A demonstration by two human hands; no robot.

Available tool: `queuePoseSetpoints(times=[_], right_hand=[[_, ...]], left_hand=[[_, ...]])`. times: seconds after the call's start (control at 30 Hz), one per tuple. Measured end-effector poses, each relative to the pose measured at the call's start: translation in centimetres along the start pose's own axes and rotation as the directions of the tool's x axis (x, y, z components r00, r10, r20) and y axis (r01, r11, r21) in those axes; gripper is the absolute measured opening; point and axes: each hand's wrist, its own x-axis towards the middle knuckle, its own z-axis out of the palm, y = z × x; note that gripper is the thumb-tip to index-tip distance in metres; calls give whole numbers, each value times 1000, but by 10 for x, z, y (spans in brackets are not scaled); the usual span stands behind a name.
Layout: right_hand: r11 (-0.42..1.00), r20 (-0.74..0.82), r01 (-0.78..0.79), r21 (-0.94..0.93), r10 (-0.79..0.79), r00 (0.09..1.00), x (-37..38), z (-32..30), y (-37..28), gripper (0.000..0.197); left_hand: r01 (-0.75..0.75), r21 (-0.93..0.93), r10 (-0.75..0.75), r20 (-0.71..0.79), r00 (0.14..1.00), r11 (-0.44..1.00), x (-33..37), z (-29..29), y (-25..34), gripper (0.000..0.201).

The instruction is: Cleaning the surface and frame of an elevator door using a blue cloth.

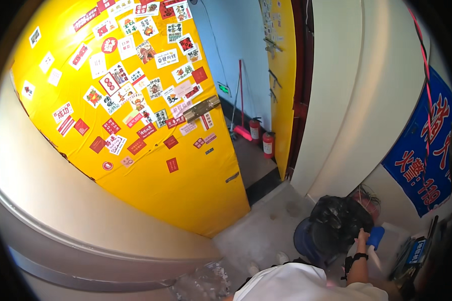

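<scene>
My right hand (362,235) reaches forward at the lower right, its wrist wearing a black strap. The fingers look closed on the right edge of a black plastic trash bag (336,215); they are small in view. Crumpled and shiny, the bag covers the top of a dark blue bin (302,238) on the floor. Just right of the hand is a blue object (375,238) with a pale part below it, whose kind I cannot make out. My left hand is out of sight, and my white shirt fills the bottom middle.
A yellow door (176,200) covered with stickers stands ajar at the left. Through the gap are two red fire extinguishers (268,145) and a pink broom (243,133). A blue banner (421,150) hangs on the right wall. Clear plastic (203,282) lies at the lower left.
</scene>
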Motion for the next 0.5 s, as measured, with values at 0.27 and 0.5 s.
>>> queuePoseSetpoints(times=[0.27, 0.5], right_hand=[[726, -64, 389, -567, -510, 858, 1, -58, 8, 48], [605, -132, 211, -768, -472, 871, -28, -115, -5, 92]], left_hand=[[3, 2, -3, -26, 1000, 1000, -11, 19, -13, 46], [3, 17, -2, -17, 1000, 1000, -4, 29, -6, 46]])
